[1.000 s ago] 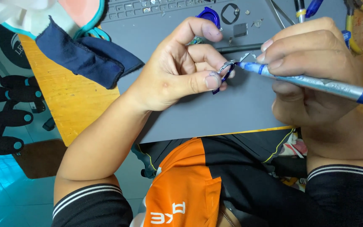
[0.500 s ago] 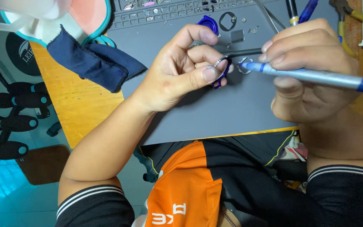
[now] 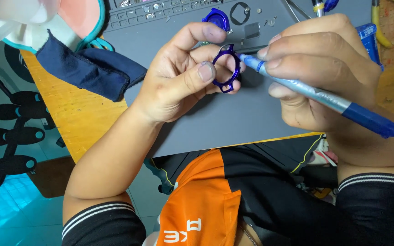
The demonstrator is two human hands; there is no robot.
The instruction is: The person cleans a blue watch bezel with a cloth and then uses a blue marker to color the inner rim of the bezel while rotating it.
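— Hands first, please: what does each one carry?

— Left hand point(image 3: 178, 82): clenched on a small purple ring point(image 3: 226, 68) with little lugs on its rim, pinched between thumb and fingers point(image 3: 206, 70) and held up just above the grey mat point(image 3: 215, 123). Right hand point(image 3: 324, 68): grasping a blue-handled tool point(image 3: 324, 98), pen-like, fingers wrapped round its shaft. The tip touches the ring's right edge.

— And the ring's place, exactly?

— In the air between the two hands, over the upper middle of the mat, upright, its opening facing the viewer. It rests on nothing but the left fingers.

— Items on the mat behind?

— One blue round part point(image 3: 216, 19), just beyond the left index finger. One dark ring-shaped outline point(image 3: 240, 12) beside it, with a few tiny screws point(image 3: 270, 21) near. A strip of small trays or keys along the far edge, too small to sort.

— Around the mat?

— Wooden surface point(image 3: 74, 109), yellow-orange, carrying the mat. Navy cloth point(image 3: 87, 68), crumpled, at the mat's left corner, partly on the wood. White and pink object with teal rim point(image 3: 69, 13) at the far left; kind cannot be told. Blue packet point(image 3: 369, 41) and some yellow-handled tools point(image 3: 379, 27) at the far right, behind the right hand.

— The person?

— Seated, orange and black shirt point(image 3: 206, 205), dark sleeves with white stripes.
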